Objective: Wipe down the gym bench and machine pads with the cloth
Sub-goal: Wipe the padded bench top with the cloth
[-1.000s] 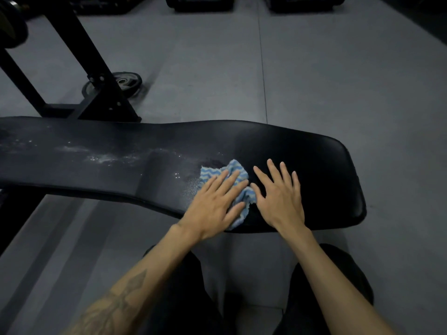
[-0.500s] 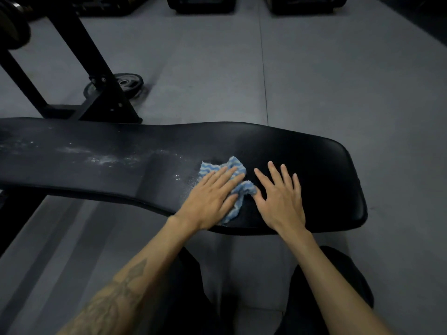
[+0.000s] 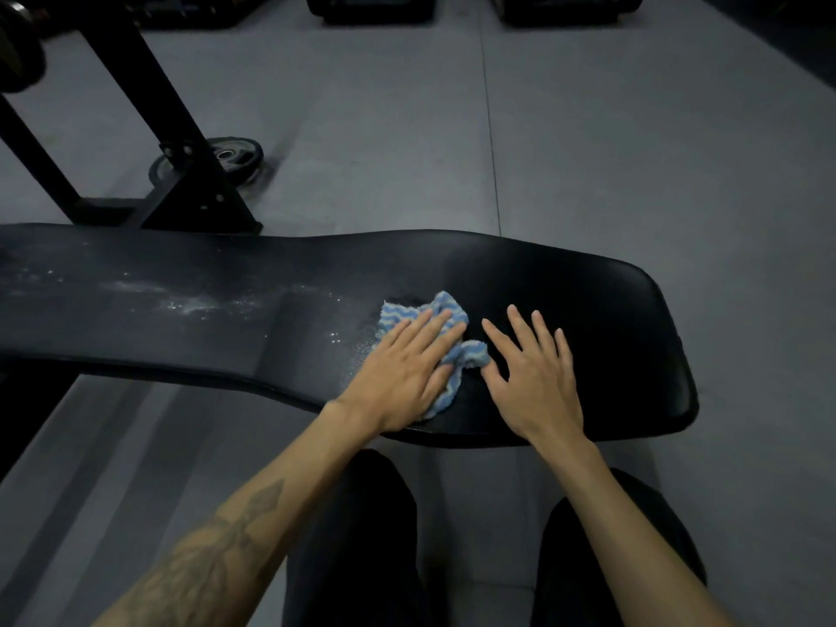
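A long black padded gym bench [image 3: 181,337] runs across the view from left to right. On its wider right end lies a crumpled blue-and-white striped cloth [image 3: 402,315]. My left hand [image 3: 402,368] presses flat on the cloth with fingers stretched out, covering most of it. Just to the right, my right hand [image 3: 534,373] rests flat on the bare pad, fingers spread, its thumb touching the cloth's edge. White dusty smears and droplets [image 3: 181,305] mark the pad left of the cloth.
A black steel rack frame [image 3: 181,174] rises behind the bench at the left, with a weight plate [image 3: 230,156] on the grey floor beside it. Dark equipment bases [image 3: 371,6] stand at the far edge. My legs in dark trousers [image 3: 353,536] are below the bench.
My left hand has slid the cloth slightly away from the bench's near edge. My right hand has stayed almost in place on the pad.
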Demonstrator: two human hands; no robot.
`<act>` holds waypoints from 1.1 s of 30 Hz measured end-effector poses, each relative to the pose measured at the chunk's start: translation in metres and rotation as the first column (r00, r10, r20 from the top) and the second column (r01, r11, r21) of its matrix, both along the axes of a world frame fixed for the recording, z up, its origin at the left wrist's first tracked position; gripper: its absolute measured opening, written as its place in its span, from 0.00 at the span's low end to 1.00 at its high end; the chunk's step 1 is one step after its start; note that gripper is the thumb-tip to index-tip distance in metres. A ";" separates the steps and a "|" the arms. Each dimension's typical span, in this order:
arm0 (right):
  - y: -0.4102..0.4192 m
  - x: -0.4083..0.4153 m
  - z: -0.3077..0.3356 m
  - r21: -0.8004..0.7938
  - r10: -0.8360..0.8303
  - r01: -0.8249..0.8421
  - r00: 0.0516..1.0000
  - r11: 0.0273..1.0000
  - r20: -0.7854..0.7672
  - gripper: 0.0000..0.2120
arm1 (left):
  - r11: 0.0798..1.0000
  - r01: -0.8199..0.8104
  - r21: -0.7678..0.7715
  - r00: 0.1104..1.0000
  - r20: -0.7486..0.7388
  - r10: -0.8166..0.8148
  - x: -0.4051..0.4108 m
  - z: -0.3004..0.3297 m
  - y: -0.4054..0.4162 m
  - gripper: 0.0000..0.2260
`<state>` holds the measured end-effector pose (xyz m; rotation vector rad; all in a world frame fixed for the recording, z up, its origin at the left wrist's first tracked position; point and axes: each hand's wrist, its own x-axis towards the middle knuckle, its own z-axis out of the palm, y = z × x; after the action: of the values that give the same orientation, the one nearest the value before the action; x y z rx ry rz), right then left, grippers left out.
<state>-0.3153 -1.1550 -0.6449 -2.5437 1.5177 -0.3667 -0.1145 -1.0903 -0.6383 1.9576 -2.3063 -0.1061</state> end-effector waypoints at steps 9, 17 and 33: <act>-0.001 -0.001 -0.002 0.009 -0.007 0.007 1.000 1.000 -0.014 0.26 | 0.984 -0.172 -0.041 0.984 -0.056 0.169 -0.019 -0.001 -0.002 0.31; 0.003 0.001 0.003 0.028 -0.032 0.032 0.999 0.999 -0.029 0.29 | 0.975 -0.217 -0.053 0.974 -0.082 0.212 0.004 -0.003 -0.024 0.30; -0.062 0.044 0.007 0.038 0.156 -0.156 0.988 0.987 0.003 0.29 | 0.908 -0.418 -0.033 0.905 -0.099 0.413 -0.010 -0.005 -0.052 0.28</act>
<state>-0.2717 -1.2173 -0.6383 -2.6105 1.3014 -0.3133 -0.1244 -1.1426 -0.6432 2.3120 -1.7674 -0.0902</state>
